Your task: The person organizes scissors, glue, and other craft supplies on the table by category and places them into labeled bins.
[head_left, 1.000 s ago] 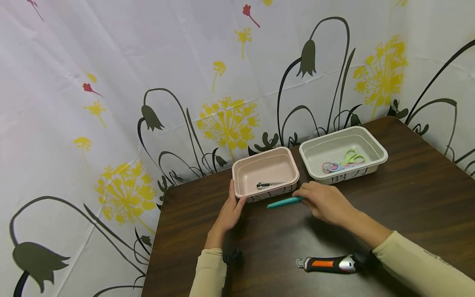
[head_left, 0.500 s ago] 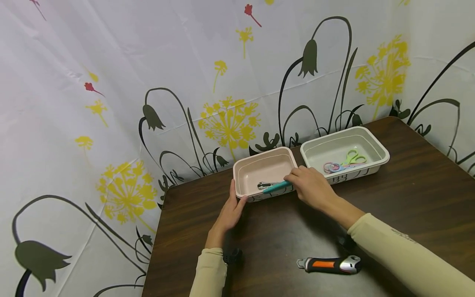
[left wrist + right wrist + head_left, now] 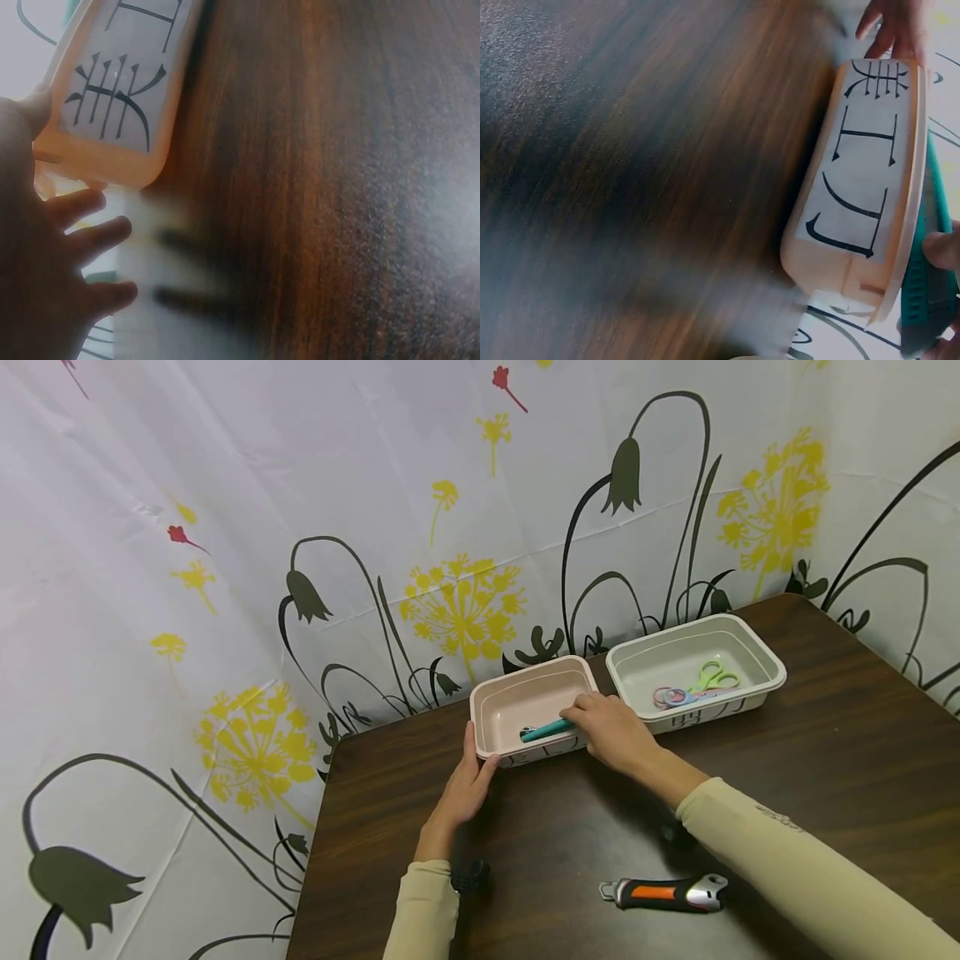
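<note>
Dark wood table (image 3: 825, 752) set against a white curtain (image 3: 225, 485) printed with yellow and dark flowers. Far centre, a pink tray (image 3: 491, 710); just right of it a grey-white tray (image 3: 757, 652) holding scissors (image 3: 693, 689) with pastel handles. Left hand (image 3: 465, 789) rests with straight fingers against the pink tray's near-left corner, seemingly to steady it. Right hand (image 3: 611, 731) reaches over the tray's near rim, fingers curled in a grip on a teal utility knife (image 3: 546, 730), its far end low inside the tray beside a darker tool, mostly hidden. Near edge of table: an orange-and-black knife (image 3: 663, 893), apart from both hands. Paper label on the pink tray's near wall (image 3: 859, 187) bears large black handwritten characters, apparently Chinese; I cannot read them surely.
</note>
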{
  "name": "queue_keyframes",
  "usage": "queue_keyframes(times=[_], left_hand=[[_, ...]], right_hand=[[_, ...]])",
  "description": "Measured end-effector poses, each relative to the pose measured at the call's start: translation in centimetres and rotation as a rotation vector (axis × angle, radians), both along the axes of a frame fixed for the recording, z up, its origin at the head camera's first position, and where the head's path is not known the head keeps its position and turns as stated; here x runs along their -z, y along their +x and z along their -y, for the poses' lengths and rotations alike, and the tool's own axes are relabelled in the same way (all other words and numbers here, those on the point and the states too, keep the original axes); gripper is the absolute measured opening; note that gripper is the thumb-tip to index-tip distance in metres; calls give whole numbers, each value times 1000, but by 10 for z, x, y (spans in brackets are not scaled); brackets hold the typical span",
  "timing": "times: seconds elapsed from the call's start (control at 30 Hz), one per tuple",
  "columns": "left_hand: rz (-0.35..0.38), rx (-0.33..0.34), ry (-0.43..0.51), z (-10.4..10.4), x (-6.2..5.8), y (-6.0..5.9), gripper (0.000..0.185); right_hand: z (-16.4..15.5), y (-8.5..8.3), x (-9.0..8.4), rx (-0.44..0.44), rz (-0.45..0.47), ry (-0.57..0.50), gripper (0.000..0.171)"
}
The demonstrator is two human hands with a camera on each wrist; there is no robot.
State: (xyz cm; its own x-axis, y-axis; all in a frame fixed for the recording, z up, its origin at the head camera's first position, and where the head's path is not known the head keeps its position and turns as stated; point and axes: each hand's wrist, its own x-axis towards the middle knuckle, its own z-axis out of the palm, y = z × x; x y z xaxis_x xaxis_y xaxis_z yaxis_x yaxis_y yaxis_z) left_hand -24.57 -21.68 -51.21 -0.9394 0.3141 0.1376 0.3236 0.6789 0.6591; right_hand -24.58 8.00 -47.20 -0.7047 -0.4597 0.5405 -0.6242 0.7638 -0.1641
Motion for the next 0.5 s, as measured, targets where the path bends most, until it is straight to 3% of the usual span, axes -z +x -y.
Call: queue_keyframes(times=[0.3,0.5], left_hand=[[1,-9,-9,0,2,0,79],[2,-12,-5,0,2,-1,79]], right_hand=[[11,-3,7,-35,11,52,35],[12,-5,8,-74,75,74,46]])
